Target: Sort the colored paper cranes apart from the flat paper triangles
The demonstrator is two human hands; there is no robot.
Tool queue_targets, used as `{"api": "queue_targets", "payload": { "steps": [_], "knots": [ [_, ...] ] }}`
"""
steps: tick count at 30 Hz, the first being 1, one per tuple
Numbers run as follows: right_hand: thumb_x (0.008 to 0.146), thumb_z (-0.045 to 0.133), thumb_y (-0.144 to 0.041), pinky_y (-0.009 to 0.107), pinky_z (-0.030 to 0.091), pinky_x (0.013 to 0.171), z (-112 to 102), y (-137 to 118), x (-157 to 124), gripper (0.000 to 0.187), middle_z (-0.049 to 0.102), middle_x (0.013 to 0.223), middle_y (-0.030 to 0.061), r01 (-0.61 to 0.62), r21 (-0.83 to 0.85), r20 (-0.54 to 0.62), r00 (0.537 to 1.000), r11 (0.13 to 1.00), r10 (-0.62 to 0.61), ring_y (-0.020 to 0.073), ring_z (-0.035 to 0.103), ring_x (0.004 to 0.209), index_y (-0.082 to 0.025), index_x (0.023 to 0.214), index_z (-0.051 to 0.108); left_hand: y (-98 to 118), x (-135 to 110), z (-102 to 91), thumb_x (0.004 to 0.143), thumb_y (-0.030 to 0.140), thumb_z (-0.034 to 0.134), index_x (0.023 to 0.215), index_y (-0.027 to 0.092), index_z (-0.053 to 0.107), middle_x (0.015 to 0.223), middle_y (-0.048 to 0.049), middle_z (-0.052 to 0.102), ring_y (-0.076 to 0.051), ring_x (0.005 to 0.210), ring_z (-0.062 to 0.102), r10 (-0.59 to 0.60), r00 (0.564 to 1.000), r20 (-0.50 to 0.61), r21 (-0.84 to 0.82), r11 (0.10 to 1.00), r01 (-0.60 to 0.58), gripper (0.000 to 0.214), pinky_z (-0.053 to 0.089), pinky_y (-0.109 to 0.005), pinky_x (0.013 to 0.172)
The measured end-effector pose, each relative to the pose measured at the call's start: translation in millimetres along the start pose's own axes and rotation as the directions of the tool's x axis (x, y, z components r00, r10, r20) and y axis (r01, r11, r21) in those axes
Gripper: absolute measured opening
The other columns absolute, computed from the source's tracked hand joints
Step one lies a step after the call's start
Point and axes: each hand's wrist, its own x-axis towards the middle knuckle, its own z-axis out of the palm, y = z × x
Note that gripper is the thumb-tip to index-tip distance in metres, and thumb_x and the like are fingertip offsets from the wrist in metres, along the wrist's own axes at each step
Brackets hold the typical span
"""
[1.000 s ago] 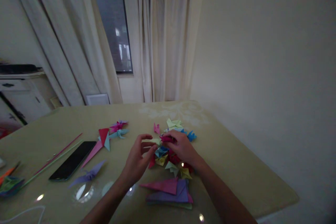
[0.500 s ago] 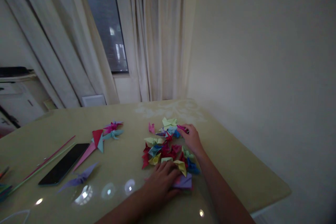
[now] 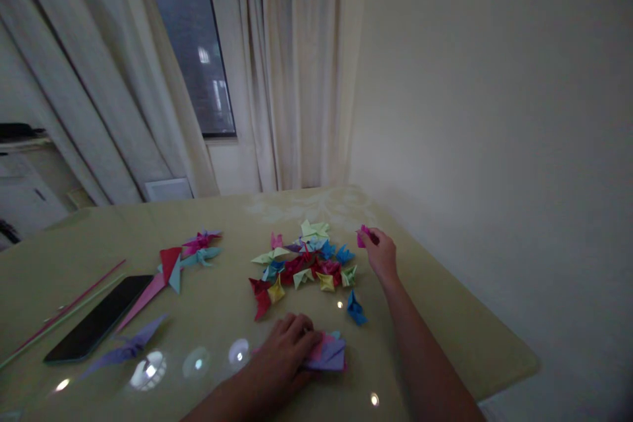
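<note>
My left hand lies at the near side of the table, fingers curled over a small stack of folded purple and pink paper. Raised at the right, my right hand pinches a magenta paper crane between thumb and fingertips. Between the hands is a loose heap of small folded paper cranes in several colours, among them dark red ones, a yellow one and a pale green one. A blue paper crane sits apart, nearer to me.
Farther left lie a black phone, thin pink and green sticks, a purple paper crane and a cluster of larger cranes. The table meets a wall on the right; curtains hang behind.
My right hand has moved right, away from the heap, with the magenta crane. My left hand has drawn back toward me with the folded paper. The near cranes now lie more spread out.
</note>
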Motion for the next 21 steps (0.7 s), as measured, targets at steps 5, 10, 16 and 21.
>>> {"api": "queue_targets", "payload": {
  "steps": [5, 10, 16, 21],
  "knots": [
    [0.083, 0.066, -0.042, 0.032, 0.049, 0.072, 4, 10, -3, 0.024, 0.074, 0.083, 0.0063, -0.04, -0.144, 0.167, 0.984, 0.989, 0.064, 0.0228, 0.068, 0.076, -0.021, 0.09, 0.075, 8, -17, -16.9, 0.091, 0.046, 0.073, 0.146, 0.034, 0.052, 0.139, -0.0079, 0.062, -0.03, 0.123, 0.058, 0.064, 0.998, 0.019, -0.001, 0.998, -0.064, 0.06, 0.049, -0.046, 0.109],
    [0.08, 0.072, -0.04, 0.033, 0.05, 0.071, -8, -10, -18, 0.041, 0.07, 0.108, 0.0127, -0.109, -0.27, 0.004, 0.993, 0.957, 0.114, 0.0193, 0.065, 0.07, -0.016, 0.114, 0.069, -33, 0, -51.5, 0.097, 0.054, 0.061, 0.143, 0.029, 0.058, 0.144, -0.0118, 0.06, -0.033, 0.132, 0.054, -0.003, 0.945, -0.328, 0.159, 0.985, 0.058, 0.052, 0.044, -0.051, 0.113],
    [0.092, 0.07, -0.05, 0.035, 0.051, 0.085, -4, -45, -67, 0.029, 0.07, 0.098, 0.0069, 0.257, -0.141, 0.435, 0.884, 0.956, -0.173, 0.0245, 0.066, 0.093, -0.021, 0.095, 0.07, -85, 28, -55.3, 0.089, 0.052, 0.069, 0.153, 0.03, 0.051, 0.155, -0.0121, 0.052, -0.037, 0.139, 0.049, -0.097, 0.933, -0.347, 0.224, 0.957, 0.183, 0.07, 0.041, -0.057, 0.115],
    [0.088, 0.079, -0.041, 0.039, 0.052, 0.093, 14, -51, -88, 0.031, 0.07, 0.108, 0.0091, 0.308, -0.055, 0.55, 0.803, 0.95, -0.229, 0.0269, 0.065, 0.103, -0.02, 0.109, 0.072, -84, 32, -50.0, 0.089, 0.045, 0.071, 0.143, 0.026, 0.058, 0.142, -0.0129, 0.06, -0.032, 0.132, 0.054, 0.035, 0.95, -0.31, 0.102, 0.995, -0.003, 0.058, 0.045, -0.049, 0.113]
  ]
}}
